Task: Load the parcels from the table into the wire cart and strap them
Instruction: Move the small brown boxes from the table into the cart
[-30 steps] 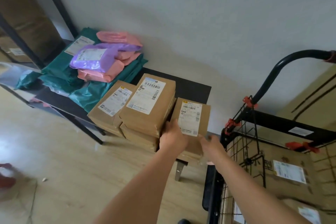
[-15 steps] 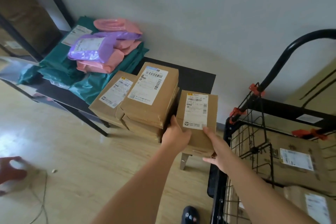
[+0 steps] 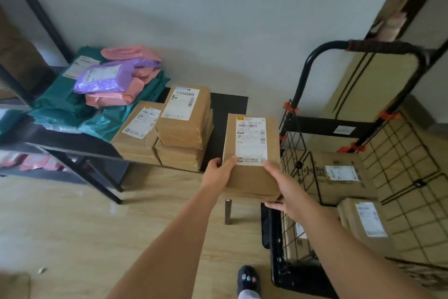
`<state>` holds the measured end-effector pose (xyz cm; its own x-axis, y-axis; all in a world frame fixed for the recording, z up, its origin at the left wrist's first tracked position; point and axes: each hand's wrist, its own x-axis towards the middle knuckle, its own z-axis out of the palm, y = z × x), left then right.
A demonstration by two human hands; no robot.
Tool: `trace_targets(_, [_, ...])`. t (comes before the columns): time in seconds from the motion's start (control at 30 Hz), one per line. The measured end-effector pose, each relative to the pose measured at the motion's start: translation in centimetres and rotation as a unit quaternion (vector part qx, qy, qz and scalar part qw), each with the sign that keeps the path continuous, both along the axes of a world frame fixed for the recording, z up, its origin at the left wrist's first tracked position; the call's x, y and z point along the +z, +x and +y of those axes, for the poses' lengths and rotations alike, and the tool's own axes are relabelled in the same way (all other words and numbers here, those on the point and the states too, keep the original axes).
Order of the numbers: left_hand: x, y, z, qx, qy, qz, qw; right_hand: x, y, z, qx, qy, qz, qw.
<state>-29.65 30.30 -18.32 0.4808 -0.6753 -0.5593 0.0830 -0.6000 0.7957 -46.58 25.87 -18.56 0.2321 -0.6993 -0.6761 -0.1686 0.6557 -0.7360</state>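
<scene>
Parcel (image 3: 251, 180) sits clamped between left grip (image 3: 218, 173) and right grip (image 3: 288, 192), fingertips hidden beneath it.

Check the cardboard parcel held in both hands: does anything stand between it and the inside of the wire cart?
Yes: the wire cart's near mesh panel stands right of the cardboard parcel, held by the left hand and right hand. It probably has to go over that panel. Nothing else visible blocks it.
</scene>
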Motion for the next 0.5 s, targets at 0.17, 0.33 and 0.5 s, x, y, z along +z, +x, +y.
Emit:
trace_targets(0.17, [1.0, -2.6, 2.5, -0.018, -0.035, 0.092, 0.995, 2.1, -3.3, 3.7, -0.006, -0.041, 0.024, 0.999])
trace_targets(0.33, [2.8, -6.6, 2.7, -0.071, -0.052, 0.103, 0.991, 4.5, -7.8, 5.8, -0.057, -0.067, 0.010, 0.996])
trace_targets(0.5, [3.1, -11.2, 2.8, -0.093, -0.058, 0.124, 0.986, 5.4, -12.7, 7.0, -0.075, -0.091, 0.014, 0.993])
